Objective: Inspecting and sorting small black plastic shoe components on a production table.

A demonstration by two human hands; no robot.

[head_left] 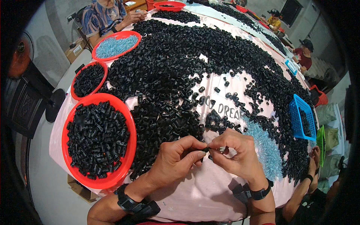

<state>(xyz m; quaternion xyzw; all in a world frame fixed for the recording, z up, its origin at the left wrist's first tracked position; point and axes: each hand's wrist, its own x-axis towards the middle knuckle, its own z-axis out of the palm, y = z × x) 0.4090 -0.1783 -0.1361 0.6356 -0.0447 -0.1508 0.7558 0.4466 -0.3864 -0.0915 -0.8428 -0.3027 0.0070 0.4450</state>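
My left hand [179, 154] and my right hand [234, 152] meet above the near edge of the table. Between the fingertips of both is a small black plastic part [205, 149], mostly covered by the fingers. My left thumb and index finger pinch it from the left. From the right, my right thumb and index finger close on it too; whether they hold a second small piece cannot be made out. Beyond the hands spreads a large heap of short black tubular plastic parts [161, 116]. A pile of small clear bluish pieces [264, 150] lies right of my right hand.
On the left stand a red basin [131, 150] of black parts, a smaller red basin [72, 90] of thin black pieces and a red tray [96, 56] of clear bluish pieces. A blue basket [296, 129] stands at right. Other people sit around the pink-covered table [195, 202]; a fan [20, 56] stands left.
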